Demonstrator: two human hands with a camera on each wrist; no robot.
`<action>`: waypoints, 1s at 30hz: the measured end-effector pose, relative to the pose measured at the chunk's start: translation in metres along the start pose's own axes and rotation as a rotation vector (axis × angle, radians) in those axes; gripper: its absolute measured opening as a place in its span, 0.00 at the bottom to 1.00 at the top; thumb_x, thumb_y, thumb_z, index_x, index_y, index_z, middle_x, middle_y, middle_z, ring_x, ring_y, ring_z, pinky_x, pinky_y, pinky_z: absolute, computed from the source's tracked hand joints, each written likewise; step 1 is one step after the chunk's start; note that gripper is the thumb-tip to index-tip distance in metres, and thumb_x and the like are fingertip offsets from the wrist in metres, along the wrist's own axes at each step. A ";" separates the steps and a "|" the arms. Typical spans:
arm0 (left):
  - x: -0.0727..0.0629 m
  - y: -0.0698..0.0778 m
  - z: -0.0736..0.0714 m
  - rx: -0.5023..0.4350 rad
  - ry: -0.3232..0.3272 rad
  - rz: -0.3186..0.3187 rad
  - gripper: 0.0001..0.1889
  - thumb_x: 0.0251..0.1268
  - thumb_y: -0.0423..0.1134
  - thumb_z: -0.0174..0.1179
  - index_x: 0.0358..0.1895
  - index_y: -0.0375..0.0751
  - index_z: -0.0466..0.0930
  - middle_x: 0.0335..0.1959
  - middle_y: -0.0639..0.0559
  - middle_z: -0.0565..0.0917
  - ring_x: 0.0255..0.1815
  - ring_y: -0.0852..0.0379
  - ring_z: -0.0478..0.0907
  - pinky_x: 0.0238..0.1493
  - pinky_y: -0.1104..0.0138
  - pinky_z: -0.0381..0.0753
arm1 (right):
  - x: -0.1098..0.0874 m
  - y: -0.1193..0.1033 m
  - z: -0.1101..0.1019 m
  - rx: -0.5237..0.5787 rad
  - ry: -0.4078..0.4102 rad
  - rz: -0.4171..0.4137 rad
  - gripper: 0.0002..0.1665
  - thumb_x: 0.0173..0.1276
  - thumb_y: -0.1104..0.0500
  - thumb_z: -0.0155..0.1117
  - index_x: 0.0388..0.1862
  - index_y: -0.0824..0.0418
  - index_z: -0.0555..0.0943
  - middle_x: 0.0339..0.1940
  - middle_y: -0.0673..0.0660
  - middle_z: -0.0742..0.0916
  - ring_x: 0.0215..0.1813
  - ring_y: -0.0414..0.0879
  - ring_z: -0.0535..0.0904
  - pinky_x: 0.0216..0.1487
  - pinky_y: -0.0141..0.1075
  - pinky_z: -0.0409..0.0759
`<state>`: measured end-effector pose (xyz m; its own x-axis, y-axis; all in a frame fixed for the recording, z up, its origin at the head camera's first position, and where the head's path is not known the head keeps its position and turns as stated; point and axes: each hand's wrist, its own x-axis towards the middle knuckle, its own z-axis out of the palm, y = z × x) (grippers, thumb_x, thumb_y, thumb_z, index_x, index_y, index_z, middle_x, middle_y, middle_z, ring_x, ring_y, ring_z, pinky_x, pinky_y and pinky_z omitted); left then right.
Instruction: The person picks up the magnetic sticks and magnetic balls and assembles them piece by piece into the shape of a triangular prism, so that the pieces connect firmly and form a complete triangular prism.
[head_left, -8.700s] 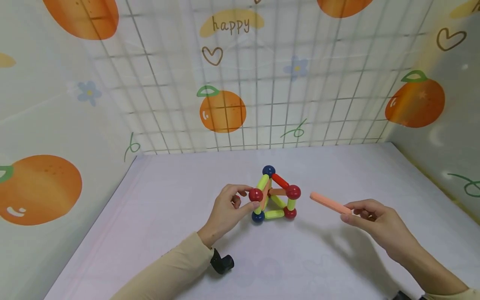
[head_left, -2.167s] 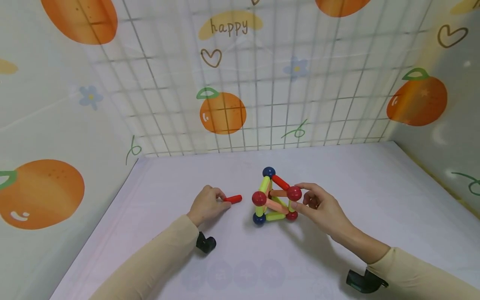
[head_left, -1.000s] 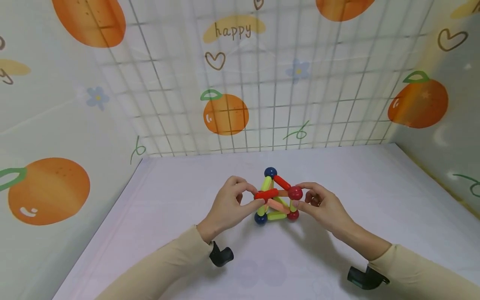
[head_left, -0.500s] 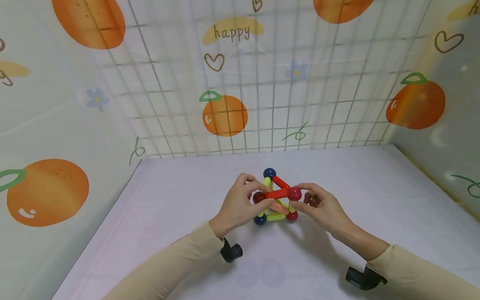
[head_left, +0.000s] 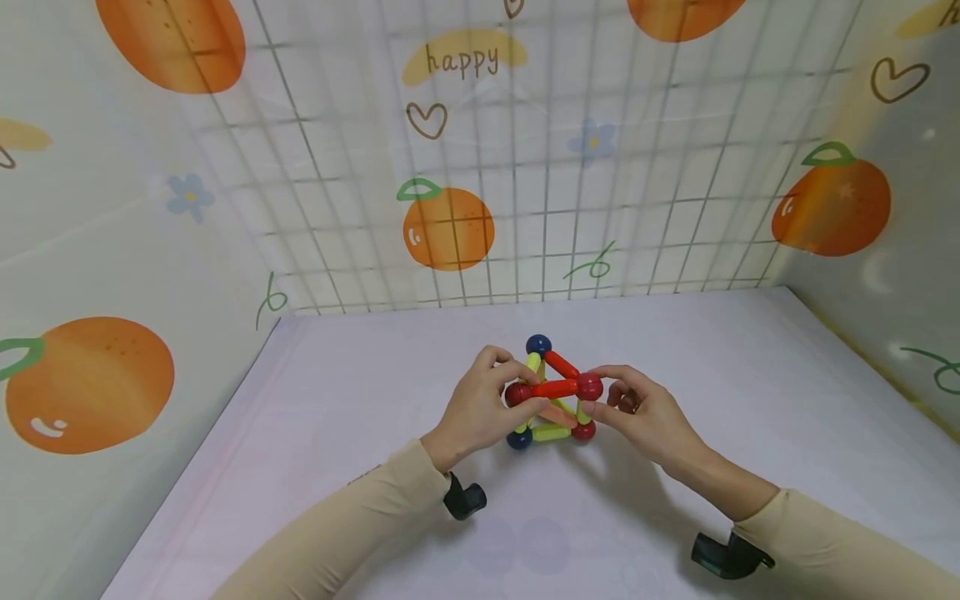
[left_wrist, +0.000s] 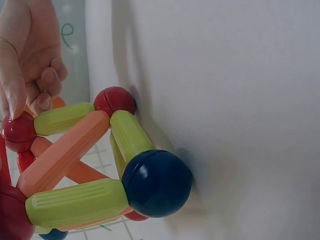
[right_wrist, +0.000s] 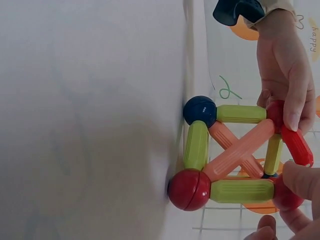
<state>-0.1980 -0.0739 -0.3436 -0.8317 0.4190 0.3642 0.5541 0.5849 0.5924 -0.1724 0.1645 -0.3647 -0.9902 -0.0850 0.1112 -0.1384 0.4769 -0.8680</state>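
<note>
A magnetic ball-and-stick frame [head_left: 552, 433] stands on the table, with red and blue balls joined by lime, peach and red sticks. My left hand [head_left: 480, 410] pinches a short red stick [head_left: 557, 389] near its left end, beside the upper left red ball [head_left: 517, 393]. The stick spans from there to the upper right red ball [head_left: 590, 386]. Thumb and fingers of my right hand [head_left: 648, 418] grip that right ball. In the right wrist view a long peach stick [right_wrist: 240, 150] crosses the front face diagonally, above a lower red ball [right_wrist: 189, 190].
The white tabletop [head_left: 360, 358] runs back to a patterned curtain [head_left: 337, 167] with oranges and grid lines. Side curtains [head_left: 82, 250] close in left and right. Black wrist cameras [head_left: 465, 500] hang below both sleeves, close over the table.
The long peach stick, earlier in my right hand, now braces the front face. My left hand has brought the red stick rightward onto the top front edge; my right hand has moved to the ball.
</note>
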 end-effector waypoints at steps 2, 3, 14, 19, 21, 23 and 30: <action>0.000 0.000 0.001 0.007 0.001 0.004 0.12 0.59 0.46 0.69 0.42 0.45 0.86 0.45 0.47 0.74 0.32 0.54 0.72 0.31 0.73 0.68 | 0.000 0.000 0.000 -0.001 0.001 -0.005 0.27 0.62 0.51 0.73 0.60 0.50 0.77 0.33 0.57 0.77 0.34 0.46 0.69 0.28 0.31 0.67; 0.000 0.000 0.001 0.010 0.002 0.005 0.11 0.59 0.46 0.69 0.42 0.45 0.86 0.45 0.47 0.74 0.32 0.55 0.72 0.31 0.73 0.68 | 0.000 0.000 0.000 0.000 0.001 -0.005 0.27 0.62 0.51 0.73 0.60 0.50 0.77 0.33 0.57 0.77 0.34 0.46 0.70 0.28 0.31 0.67; -0.001 -0.003 0.000 -0.014 -0.007 0.009 0.13 0.62 0.47 0.66 0.47 0.48 0.85 0.46 0.47 0.74 0.37 0.47 0.73 0.31 0.72 0.68 | 0.000 0.001 -0.001 -0.010 0.002 0.007 0.28 0.62 0.49 0.72 0.61 0.51 0.78 0.33 0.57 0.76 0.33 0.46 0.69 0.26 0.31 0.66; 0.000 -0.003 0.000 -0.008 -0.003 0.009 0.11 0.62 0.46 0.66 0.45 0.47 0.85 0.45 0.48 0.74 0.36 0.49 0.73 0.30 0.72 0.68 | 0.000 -0.001 -0.003 -0.009 -0.004 0.017 0.29 0.62 0.49 0.72 0.62 0.51 0.78 0.33 0.57 0.75 0.34 0.46 0.68 0.26 0.32 0.65; 0.000 -0.002 0.001 -0.011 0.001 0.007 0.11 0.62 0.46 0.67 0.44 0.46 0.86 0.45 0.48 0.74 0.35 0.50 0.73 0.30 0.72 0.68 | 0.000 -0.001 -0.003 -0.008 -0.005 0.022 0.30 0.62 0.48 0.72 0.62 0.51 0.78 0.34 0.57 0.75 0.34 0.46 0.68 0.26 0.32 0.66; 0.000 -0.002 0.001 -0.018 0.005 0.005 0.10 0.61 0.45 0.67 0.43 0.46 0.86 0.45 0.48 0.74 0.34 0.51 0.73 0.30 0.72 0.68 | 0.000 -0.001 -0.003 -0.006 -0.005 0.026 0.30 0.62 0.48 0.72 0.63 0.51 0.77 0.34 0.57 0.75 0.34 0.46 0.69 0.26 0.32 0.66; 0.000 -0.001 0.002 -0.003 0.013 0.006 0.10 0.61 0.44 0.67 0.43 0.45 0.86 0.45 0.48 0.74 0.33 0.57 0.70 0.31 0.73 0.68 | 0.000 -0.001 -0.004 -0.007 -0.005 0.033 0.30 0.62 0.48 0.72 0.63 0.52 0.77 0.34 0.57 0.75 0.35 0.47 0.69 0.27 0.31 0.67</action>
<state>-0.1988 -0.0734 -0.3458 -0.8287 0.4136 0.3770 0.5591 0.5805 0.5920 -0.1719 0.1669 -0.3618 -0.9940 -0.0736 0.0804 -0.1062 0.4858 -0.8676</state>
